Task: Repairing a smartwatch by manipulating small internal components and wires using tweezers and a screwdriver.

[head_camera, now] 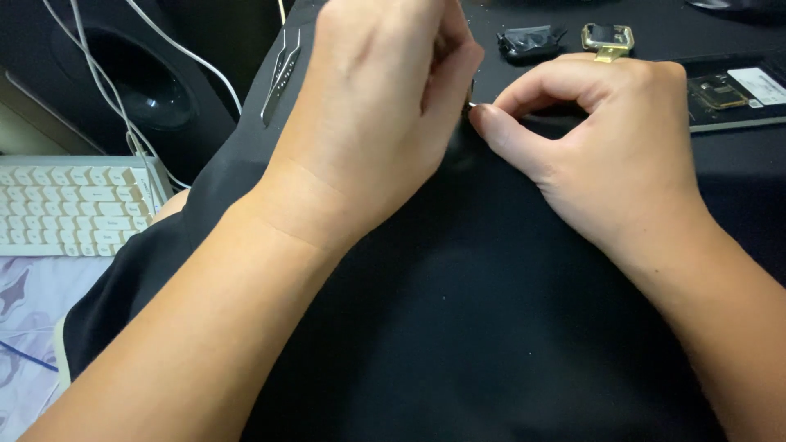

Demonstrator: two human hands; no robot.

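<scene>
At upper centre of the frame, a tiny metal part (472, 105) is pinched between both hands: left hand (385, 98) closed from the left, right hand (606, 139) thumb-and-forefinger pressed from the right, above the black worktop (491, 327).

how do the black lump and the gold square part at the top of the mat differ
The black lump is dark, irregular and crumpled-looking; the gold square part is shiny, yellow-metal and a neat frame with a dark centre. The lump lies left, nearer the left hand; the gold part sits just above the right hand. Both rest on the black mat.
</scene>
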